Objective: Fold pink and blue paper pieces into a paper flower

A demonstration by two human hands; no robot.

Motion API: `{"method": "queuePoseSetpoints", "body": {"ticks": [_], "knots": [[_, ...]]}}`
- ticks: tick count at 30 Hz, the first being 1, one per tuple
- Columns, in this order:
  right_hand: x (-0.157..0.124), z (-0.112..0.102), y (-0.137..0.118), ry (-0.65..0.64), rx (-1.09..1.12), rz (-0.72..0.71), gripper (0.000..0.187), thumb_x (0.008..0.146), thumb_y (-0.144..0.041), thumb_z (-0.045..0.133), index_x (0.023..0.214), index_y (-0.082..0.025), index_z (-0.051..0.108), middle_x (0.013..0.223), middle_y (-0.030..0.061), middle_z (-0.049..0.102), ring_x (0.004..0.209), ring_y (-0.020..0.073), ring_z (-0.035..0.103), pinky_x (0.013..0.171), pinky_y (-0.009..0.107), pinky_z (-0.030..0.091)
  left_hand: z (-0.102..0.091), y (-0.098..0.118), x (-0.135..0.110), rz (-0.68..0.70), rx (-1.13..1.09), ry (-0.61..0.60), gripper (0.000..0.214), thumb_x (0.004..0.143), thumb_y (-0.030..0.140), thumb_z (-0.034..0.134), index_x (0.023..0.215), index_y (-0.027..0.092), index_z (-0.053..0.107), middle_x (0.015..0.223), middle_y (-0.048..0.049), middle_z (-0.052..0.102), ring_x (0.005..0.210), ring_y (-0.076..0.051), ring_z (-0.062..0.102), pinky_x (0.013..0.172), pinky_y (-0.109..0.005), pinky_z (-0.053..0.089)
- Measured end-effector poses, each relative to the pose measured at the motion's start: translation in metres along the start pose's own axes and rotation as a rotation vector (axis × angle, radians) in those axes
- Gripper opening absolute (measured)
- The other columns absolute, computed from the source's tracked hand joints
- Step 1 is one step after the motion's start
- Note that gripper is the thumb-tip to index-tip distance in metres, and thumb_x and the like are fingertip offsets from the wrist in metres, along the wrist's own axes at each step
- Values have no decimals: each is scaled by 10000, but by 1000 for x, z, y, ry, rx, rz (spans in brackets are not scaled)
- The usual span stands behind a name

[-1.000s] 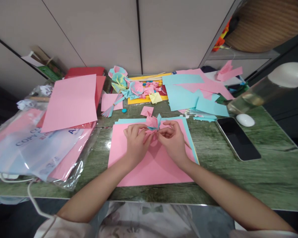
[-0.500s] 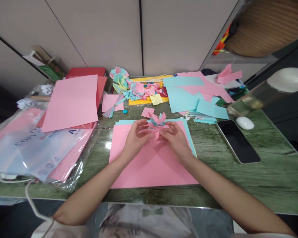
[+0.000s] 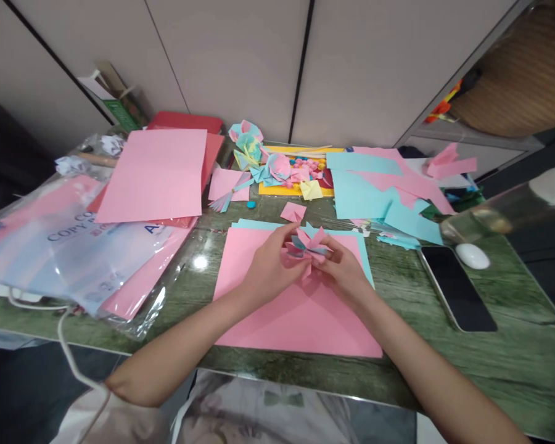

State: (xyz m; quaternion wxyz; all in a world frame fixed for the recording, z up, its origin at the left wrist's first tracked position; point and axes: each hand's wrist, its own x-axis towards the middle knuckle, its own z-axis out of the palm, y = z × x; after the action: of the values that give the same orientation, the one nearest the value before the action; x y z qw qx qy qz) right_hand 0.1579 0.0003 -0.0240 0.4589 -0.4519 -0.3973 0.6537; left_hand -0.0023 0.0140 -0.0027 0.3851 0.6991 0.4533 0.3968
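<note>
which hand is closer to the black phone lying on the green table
Right. The right hand holds the paper flower with the phone off to its right; the left hand grips the flower's other side, farther from it.

Printed in blue on the clear plastic paper pack (image 3: 81, 246): "COPY", then a lone "A"; rest too blurred to read.

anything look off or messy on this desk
Nothing spilled or damaged. The plastic paper pack lies skewed, its wrap rumpled, at the table's front left; blue offcuts are strewn near the phone. The paper flower is held between the left hand and right hand.
</note>
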Motion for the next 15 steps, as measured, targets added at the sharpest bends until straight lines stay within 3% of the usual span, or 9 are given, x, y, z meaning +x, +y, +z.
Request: {"method": "queuePoseSetpoints", "body": {"ticks": [9,12,15], "knots": [[0,2,-2,0,-80,1,362,625,-289,692,947,-252,531,805,-6,647,660,129,584,618,250,440,-2,4,-2,-5,55,6,534,687,199,606,1191,219,429,1089,-44,573,919,-159,558,809,-289,447],[-1,3,-5,-23,-5,54,378,612,-270,704,946,-254,527,759,-27,625,604,104,560,560,223,418,-6,3,1,-33,-57,9,537,679,250,636,1178,223,439,1193,-56,522,1073,-194,493,922,-339,385],[-1,0,-7,-37,69,131,385,596,-224,720,938,-242,544,677,-50,587,521,69,495,464,185,339,-14,-2,9,-178,-329,-58,516,719,323,607,1191,243,416,1303,-72,431,1200,-225,400,956,-384,352]]}}
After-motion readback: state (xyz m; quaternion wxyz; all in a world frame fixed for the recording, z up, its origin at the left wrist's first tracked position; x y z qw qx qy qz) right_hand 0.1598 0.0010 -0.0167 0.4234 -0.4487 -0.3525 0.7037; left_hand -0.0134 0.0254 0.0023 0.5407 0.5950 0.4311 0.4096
